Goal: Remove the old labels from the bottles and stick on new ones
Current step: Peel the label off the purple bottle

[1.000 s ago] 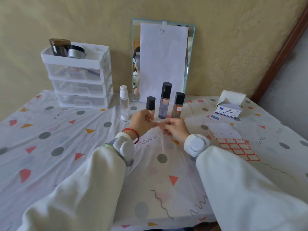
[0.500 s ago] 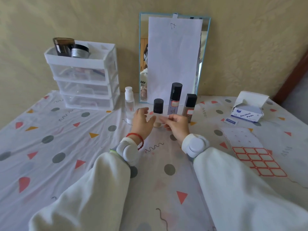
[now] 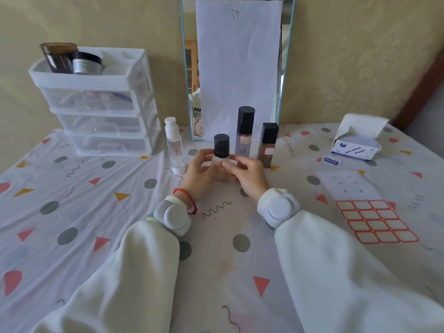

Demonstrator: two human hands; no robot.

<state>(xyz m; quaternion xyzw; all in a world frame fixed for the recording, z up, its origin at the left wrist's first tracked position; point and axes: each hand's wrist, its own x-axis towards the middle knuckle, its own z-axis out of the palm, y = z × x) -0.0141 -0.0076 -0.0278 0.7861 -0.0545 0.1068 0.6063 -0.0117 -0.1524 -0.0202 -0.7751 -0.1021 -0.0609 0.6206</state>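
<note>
A small bottle (image 3: 221,146) with a black cap stands on the patterned cloth between my hands. My left hand (image 3: 199,173) curls round its left side just below the cap. My right hand (image 3: 249,175) pinches a small pale label (image 3: 232,161) against the bottle's right side; most of the label is hidden by my fingers. Behind stand a tall black-capped bottle (image 3: 245,131) and a brown square bottle (image 3: 268,144), each with a red-edged label. A sheet of red-edged labels (image 3: 374,221) lies to the right.
A clear bottle with a white cap (image 3: 173,143) stands left of my hands. A white drawer unit (image 3: 96,104) with jars on top is at the back left. A paper-covered mirror (image 3: 240,68) leans on the wall. An alcohol pads box (image 3: 355,149) and a sachet (image 3: 332,161) lie at the right.
Both hands, with the small label held between them, moved forward from the cloth to the small bottle. My left hand now wraps the bottle. The camera has leaned closer.
</note>
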